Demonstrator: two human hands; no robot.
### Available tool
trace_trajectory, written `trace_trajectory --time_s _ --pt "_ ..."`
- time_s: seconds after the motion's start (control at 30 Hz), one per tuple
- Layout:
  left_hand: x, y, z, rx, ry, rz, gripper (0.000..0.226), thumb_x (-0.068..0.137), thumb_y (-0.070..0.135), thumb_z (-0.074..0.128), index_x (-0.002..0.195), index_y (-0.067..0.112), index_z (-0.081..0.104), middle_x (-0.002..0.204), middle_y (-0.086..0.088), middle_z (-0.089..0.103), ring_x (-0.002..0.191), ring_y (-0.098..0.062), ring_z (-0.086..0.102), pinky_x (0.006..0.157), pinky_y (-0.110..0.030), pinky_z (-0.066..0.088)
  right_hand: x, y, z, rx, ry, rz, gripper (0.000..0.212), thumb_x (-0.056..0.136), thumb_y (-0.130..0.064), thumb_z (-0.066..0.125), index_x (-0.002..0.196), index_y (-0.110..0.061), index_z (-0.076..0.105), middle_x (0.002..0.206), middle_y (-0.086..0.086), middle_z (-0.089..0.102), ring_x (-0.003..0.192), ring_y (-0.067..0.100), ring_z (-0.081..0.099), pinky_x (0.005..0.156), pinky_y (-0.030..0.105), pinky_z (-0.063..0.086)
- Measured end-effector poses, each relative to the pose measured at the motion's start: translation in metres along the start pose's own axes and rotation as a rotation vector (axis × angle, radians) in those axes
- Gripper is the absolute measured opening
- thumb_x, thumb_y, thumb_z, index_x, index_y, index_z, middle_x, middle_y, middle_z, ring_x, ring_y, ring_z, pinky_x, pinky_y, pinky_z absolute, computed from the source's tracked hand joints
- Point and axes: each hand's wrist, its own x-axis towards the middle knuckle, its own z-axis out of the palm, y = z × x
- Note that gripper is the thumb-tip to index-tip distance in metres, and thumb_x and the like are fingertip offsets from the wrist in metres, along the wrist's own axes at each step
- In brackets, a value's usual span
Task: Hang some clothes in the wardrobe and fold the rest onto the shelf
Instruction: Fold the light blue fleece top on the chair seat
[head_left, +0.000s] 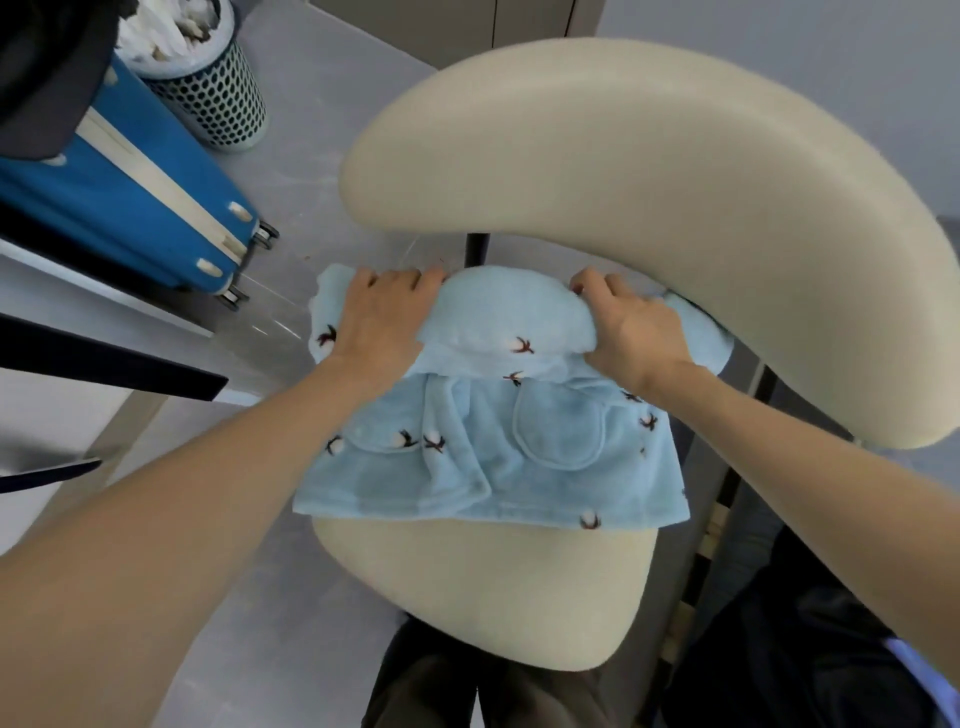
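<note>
Light blue fleece top (483, 457) spread on cream chair seat (498, 592) for folding, far edge gripped by left hand (382, 317) and right hand (636, 325), fingers curled into fabric.

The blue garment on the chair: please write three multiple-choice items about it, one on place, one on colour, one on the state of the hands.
1. Where does the garment lie?
A. on the chair seat
B. in the basket
C. on the suitcase

2. What colour is the garment?
A. dark red
B. light blue with small dark motifs
C. plain white

3. What are the hands doing?
A. both hang idle
B. only one touches the garment
C. both grip its far edge

Key: 1 A, it covers the cream chair seat. 2 B, the fleece shows it. 3 C, left hand and right hand curl round the rolled fold.
</note>
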Motion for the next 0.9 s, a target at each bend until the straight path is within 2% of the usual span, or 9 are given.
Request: trace_trajectory --time_s 0.17,0.27,0.4,0.5,0.6,0.67,0.73,0.8,0.9 --pt "-0.06 0.01 0.024 -0.06 -0.019 0.122 0.079 0.078 0.018 0.07 0.149 0.018 0.033 0.101 -0.004 0.062 0.092 -0.028 0.059 0.089 -0.039 0.03 -0.059 -0.01 0.024 0.018 -0.024 -0.075 0.049 0.08 -0.023 0.069 0.124 -0.014 0.051 0.107 0.008 0.053 0.066 0.035 0.059 0.046 0.032 0.036" --pt "-0.101 0.015 0.038 -0.115 -0.042 0.18 0.071 0.071 0.019 0.075 0.138 0.017 0.05 0.089 -0.001 0.066 0.082 -0.027 0.063 0.097 -0.042 0.026 -0.101 -0.014 0.035 0.071 -0.065 -0.169 0.052 0.064 -0.021 0.08 0.111 -0.012 0.059 0.096 0.005 0.059 0.054 0.03 0.057 0.043 0.026 0.033" --pt "-0.142 0.024 0.049 -0.196 -0.165 0.259 0.058 0.065 0.017 0.075 0.121 0.02 0.059 0.074 0.007 0.067 0.068 -0.022 0.063 0.079 -0.036 0.03 -0.14 -0.021 0.053 0.108 -0.173 -0.236 0.06 0.055 -0.017 0.082 0.106 -0.018 0.051 0.084 -0.002 0.063 0.058 0.022 0.056 0.069 0.026 0.035" --pt "-0.155 0.026 0.052 -0.244 -0.13 0.339 0.032 0.072 0.032 0.068 0.1 0.019 0.069 0.067 0.008 0.067 0.063 -0.018 0.062 0.077 -0.035 0.031 -0.149 -0.028 0.061 0.102 -0.345 -0.251 0.027 0.08 -0.028 0.063 0.104 -0.021 0.052 0.073 -0.011 0.059 0.071 0.016 0.059 0.09 0.03 0.031" --pt "-0.144 0.032 0.045 -0.347 0.129 0.254 0.022 0.082 0.035 0.057 0.075 0.016 0.067 0.075 0.005 0.06 0.071 -0.017 0.058 0.081 -0.033 0.035 -0.148 -0.036 0.058 0.337 -0.12 -0.155 0.009 0.084 -0.017 0.067 0.092 -0.015 0.065 0.071 -0.006 0.061 0.068 0.019 0.059 0.081 0.037 0.047" --pt "-0.122 0.041 0.036 -0.392 0.223 0.142 0.018 0.085 0.028 0.054 0.085 0.014 0.065 0.091 -0.001 0.057 0.085 -0.022 0.056 0.089 -0.037 0.034 -0.135 -0.044 0.053 0.358 0.132 -0.068 0.018 0.084 -0.006 0.067 0.102 -0.009 0.068 0.089 0.002 0.066 0.083 0.027 0.059 0.079 0.035 0.045" --pt "-0.095 0.055 0.031 -0.405 0.191 0.06 0.026 0.089 0.023 0.052 0.109 0.014 0.065 0.118 -0.006 0.057 0.113 -0.026 0.053 0.105 -0.047 0.03 -0.112 -0.053 0.049 0.324 0.203 0.03 0.031 0.09 -0.007 0.059 0.121 -0.01 0.063 0.12 0.006 0.063 0.109 0.029 0.055 0.094 0.036 0.038" --pt "-0.071 0.069 0.032 -0.395 0.037 -0.03 0.039 0.097 0.024 0.044 0.135 0.02 0.052 0.146 -0.002 0.043 0.14 -0.025 0.031 0.115 -0.057 0.01 -0.086 -0.061 0.049 0.298 0.128 0.106 0.042 0.098 -0.016 0.048 0.14 -0.015 0.049 0.147 0.008 0.045 0.135 0.029 0.038 0.113 0.04 0.024" --pt "-0.057 0.082 0.056 -0.265 -0.094 -0.153 0.047 0.103 0.036 0.028 0.149 0.03 0.031 0.159 0.006 0.024 0.149 -0.026 0.007 0.111 -0.064 -0.006 -0.063 -0.073 0.068 0.227 -0.039 0.196 0.049 0.104 -0.032 0.029 0.153 -0.03 0.022 0.161 0.0 0.017 0.149 0.022 0.008 0.119 0.05 -0.004"
